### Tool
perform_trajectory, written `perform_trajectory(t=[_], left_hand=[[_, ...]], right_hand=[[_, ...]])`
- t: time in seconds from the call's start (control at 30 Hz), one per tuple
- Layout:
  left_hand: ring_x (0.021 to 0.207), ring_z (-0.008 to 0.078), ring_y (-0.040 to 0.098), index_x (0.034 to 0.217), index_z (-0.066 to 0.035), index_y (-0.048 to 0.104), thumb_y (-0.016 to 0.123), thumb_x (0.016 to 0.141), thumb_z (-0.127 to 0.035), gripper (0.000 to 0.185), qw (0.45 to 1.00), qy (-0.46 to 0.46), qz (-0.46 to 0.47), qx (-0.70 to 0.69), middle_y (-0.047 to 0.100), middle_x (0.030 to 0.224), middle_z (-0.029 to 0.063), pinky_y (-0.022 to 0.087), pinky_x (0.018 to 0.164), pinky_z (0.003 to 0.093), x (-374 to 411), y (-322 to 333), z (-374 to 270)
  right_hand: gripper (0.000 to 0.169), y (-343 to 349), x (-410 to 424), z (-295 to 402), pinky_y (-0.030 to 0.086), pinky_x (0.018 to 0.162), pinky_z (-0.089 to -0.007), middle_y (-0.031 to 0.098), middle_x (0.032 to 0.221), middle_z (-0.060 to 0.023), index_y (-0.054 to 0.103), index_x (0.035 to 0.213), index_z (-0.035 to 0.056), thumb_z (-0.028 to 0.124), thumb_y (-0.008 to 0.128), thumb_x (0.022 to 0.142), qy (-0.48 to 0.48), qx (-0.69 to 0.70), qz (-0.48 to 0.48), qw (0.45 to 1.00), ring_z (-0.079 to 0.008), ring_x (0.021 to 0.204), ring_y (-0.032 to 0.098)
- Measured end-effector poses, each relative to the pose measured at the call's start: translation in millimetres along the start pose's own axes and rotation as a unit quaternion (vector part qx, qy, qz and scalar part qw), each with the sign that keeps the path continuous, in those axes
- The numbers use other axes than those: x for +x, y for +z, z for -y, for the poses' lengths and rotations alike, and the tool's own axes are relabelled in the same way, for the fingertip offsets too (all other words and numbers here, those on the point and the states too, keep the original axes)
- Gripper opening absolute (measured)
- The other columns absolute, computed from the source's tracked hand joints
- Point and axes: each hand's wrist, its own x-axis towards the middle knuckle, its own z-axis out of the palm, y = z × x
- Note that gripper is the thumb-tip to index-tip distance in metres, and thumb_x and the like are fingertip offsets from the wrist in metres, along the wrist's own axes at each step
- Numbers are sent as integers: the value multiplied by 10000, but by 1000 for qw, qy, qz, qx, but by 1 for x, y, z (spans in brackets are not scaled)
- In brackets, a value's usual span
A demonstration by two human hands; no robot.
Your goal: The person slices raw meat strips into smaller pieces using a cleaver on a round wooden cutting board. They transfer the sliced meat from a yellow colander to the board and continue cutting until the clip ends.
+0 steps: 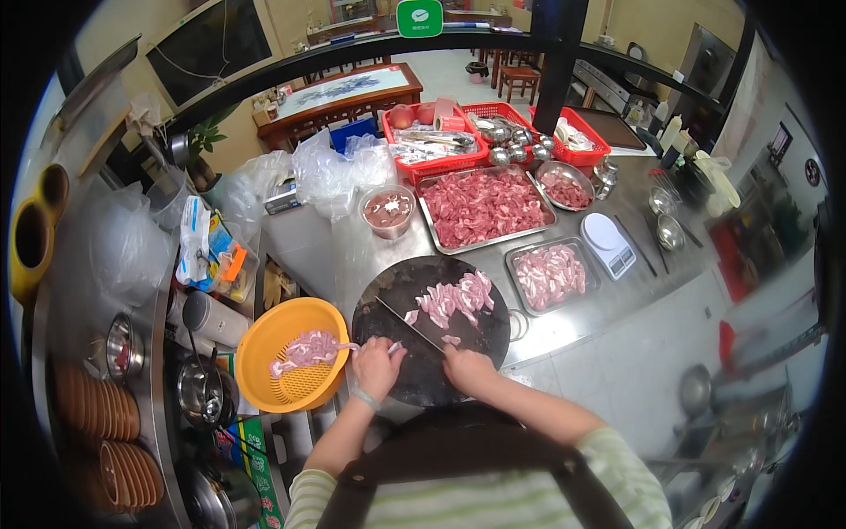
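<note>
My right hand (468, 371) grips the handle of a cleaver, whose thin blade (410, 324) slants up and left over a round black chopping board (423, 387). At the board's left edge, my left hand (378, 370) holds a strip of raw meat (394, 347); a meat strip also reaches from beside the hand over the rim of a yellow plastic colander (248, 354). More meat strips (310, 354) lie in that colander. Cut pieces of pale pink meat (456, 301) are heaped on the board's upper right, and a small piece (451, 340) lies near the blade.
Beyond the board stand a metal tray of red meat (486, 206), a clear tray of pale meat (550, 276), a white kitchen scale (607, 244) and a tub of meat (388, 210). Red baskets (436, 162) stand behind. Metal bowls (206, 393) and stacked brown bowls (99, 403) are at left.
</note>
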Motion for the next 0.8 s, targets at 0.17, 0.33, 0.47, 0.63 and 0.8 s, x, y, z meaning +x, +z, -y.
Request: perform_trajectory(t=[0.17,0.33,0.47,0.63,0.8], left_hand=[[713,292,606,776,-85,640,616,778,-224,142,997,11,71,9,620,754,108,451,656,424,2,-6,28],[717,313,623,826,-63,646,600,786,-157,112,971,-30,120,-203,640,753,136,487,635,399,44,-1,-1],[720,318,629,826,-48,640,597,779,-123,99,937,-99,164,-292,635,728,156,497,646,394,79,31,-9],[710,357,586,792,-33,578,692,730,-254,256,994,-58,24,-85,597,774,162,474,632,427,78,46,-9],[759,354,590,769,-53,595,630,793,-307,258,994,-80,69,-22,587,817,153,471,669,436,68,28,-13]], right_hand=[[202,-11,-34,-30,480,647,-512,619,735,-238,485,921,0,195,495,868,55,40,-33,997,-419,723,610],[203,-20,-40,-40,472,643,-519,614,731,-243,481,926,-5,184,512,860,81,58,-62,993,-434,718,599],[189,-14,-37,-40,466,618,-522,605,706,-237,471,920,-3,168,519,858,62,68,-127,988,-441,693,590],[169,-24,-45,-33,461,604,-514,602,702,-226,464,906,-2,150,519,860,55,78,-121,988,-431,676,588],[175,-23,-56,-23,466,605,-503,606,723,-227,463,897,-7,159,511,865,51,53,-67,995,-424,679,592]])
